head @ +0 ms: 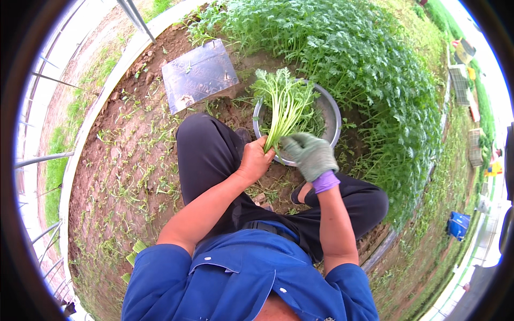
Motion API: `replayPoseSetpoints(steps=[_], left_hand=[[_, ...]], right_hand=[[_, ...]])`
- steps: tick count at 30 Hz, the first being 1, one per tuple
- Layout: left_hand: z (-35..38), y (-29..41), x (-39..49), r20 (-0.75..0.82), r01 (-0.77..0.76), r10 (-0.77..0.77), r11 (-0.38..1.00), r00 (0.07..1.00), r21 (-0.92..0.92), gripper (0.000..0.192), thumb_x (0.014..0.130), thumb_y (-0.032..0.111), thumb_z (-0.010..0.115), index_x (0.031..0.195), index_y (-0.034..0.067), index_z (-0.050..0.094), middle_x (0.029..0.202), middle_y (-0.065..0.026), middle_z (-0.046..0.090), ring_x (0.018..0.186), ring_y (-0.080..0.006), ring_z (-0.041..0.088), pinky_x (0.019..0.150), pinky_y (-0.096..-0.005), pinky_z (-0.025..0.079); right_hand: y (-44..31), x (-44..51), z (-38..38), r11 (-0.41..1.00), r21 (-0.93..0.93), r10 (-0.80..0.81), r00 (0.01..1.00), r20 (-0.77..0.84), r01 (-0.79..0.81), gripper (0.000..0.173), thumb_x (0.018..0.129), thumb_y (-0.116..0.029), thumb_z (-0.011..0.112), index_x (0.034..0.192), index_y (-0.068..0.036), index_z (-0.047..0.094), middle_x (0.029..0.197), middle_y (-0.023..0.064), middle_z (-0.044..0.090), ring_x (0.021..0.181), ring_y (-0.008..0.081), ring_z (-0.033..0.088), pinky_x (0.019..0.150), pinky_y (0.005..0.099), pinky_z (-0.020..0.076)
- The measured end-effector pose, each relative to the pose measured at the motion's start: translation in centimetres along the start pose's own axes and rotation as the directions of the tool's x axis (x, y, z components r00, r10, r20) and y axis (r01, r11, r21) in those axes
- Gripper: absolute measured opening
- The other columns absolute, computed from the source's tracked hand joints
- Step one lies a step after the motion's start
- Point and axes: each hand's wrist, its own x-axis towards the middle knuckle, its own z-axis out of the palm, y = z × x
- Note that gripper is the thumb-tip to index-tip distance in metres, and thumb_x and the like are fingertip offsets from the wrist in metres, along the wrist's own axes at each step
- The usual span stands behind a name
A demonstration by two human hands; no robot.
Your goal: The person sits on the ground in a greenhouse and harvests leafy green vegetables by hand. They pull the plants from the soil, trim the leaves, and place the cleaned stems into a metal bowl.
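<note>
My bare left hand point(256, 159) grips the lower stems of a bunch of leafy greens point(283, 108), whose lobed leaves point away from me. Close beside the stem ends on the right is my right hand point(311, 154), in a grey-green knit glove over a purple cuff. It is blurred, and its fingers are partly hidden, so whether it touches or holds any stems is unclear. Under the bunch stands a round metal basin point(337, 120) with cut greens inside. Part of the basin is hidden by the bunch and the gloved hand.
Dense standing greens point(361, 64) grow beyond and right of the basin. A dark flat panel point(200, 76) with scratched writing lies on the soil at the upper left. Plant scraps litter the ground at left. Crates point(459, 85) and a blue bag point(458, 225) are far right.
</note>
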Motion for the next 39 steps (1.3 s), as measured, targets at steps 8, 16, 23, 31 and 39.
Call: replayPoseSetpoints(steps=[8, 16, 23, 31, 39], left_hand=[[-0.8, 0.8, -0.2, -0.055, -0.035, 0.034, 0.999, 0.998, -0.001, 0.022, 0.091, 0.01, 0.068, 0.111, 0.001, 0.068, 0.085, -0.0197, 0.07, 0.07, -0.0213, 0.064, 0.071, -0.0344, 0.052], [-0.7, 1.7, 0.0, 0.254, 0.216, -0.089, 0.819, 0.963, -0.531, 0.019, 0.101, 0.019, 0.062, 0.108, 0.001, 0.064, 0.071, 0.0004, 0.056, 0.053, -0.005, 0.045, 0.047, -0.0215, 0.035], [-0.9, 2.8, -1.0, 0.3, 0.149, -0.023, 0.902, 0.954, -0.404, 0.028, 0.103, 0.028, 0.06, 0.114, 0.002, 0.062, 0.072, -0.0005, 0.058, 0.052, -0.005, 0.046, 0.047, -0.0203, 0.036], [-0.7, 2.7, -1.7, 0.216, 0.041, 0.042, 0.93, 0.975, -0.366, 0.034, 0.105, 0.033, 0.056, 0.122, 0.004, 0.058, 0.075, 0.0012, 0.058, 0.058, -0.004, 0.048, 0.05, -0.021, 0.037], [-0.2, 1.7, -1.3, 0.193, -0.164, 0.207, 0.962, 0.959, -0.218, 0.029, 0.105, 0.028, 0.057, 0.118, 0.002, 0.061, 0.076, 0.0, 0.061, 0.058, -0.003, 0.048, 0.051, -0.0211, 0.038]], right_hand=[[-0.7, -2.4, -1.1, 0.661, 0.706, 0.034, 0.95, 0.311, -0.255, 0.031, 0.098, -0.02, 0.055, 0.076, -0.002, 0.067, 0.069, 0.0039, 0.066, 0.058, 0.0106, 0.061, 0.056, 0.0259, 0.0487], [3.6, -0.4, 0.5, 0.847, 0.434, 0.311, 0.948, 0.064, -0.307, 0.048, 0.094, -0.039, 0.069, 0.124, -0.001, 0.068, 0.107, 0.015, 0.074, 0.095, 0.0192, 0.07, 0.086, 0.0316, 0.0525], [2.4, 0.5, 2.5, 0.447, 0.88, 0.141, 0.984, 0.107, -0.16, 0.037, 0.096, -0.029, 0.069, 0.115, 0.003, 0.069, 0.102, 0.0063, 0.072, 0.09, 0.0115, 0.064, 0.081, 0.0277, 0.0507], [3.2, -0.1, 3.8, 0.313, 0.937, 0.108, 0.986, 0.13, -0.157, 0.037, 0.099, -0.024, 0.064, 0.124, 0.003, 0.062, 0.114, 0.0082, 0.068, 0.099, 0.0169, 0.066, 0.087, 0.0303, 0.0533], [2.5, 0.4, 3.9, -0.062, 0.993, 0.068, 0.992, 0.102, -0.098, 0.037, 0.096, -0.02, 0.068, 0.125, 0.003, 0.061, 0.111, 0.008, 0.069, 0.098, 0.0172, 0.066, 0.088, 0.0316, 0.052]])
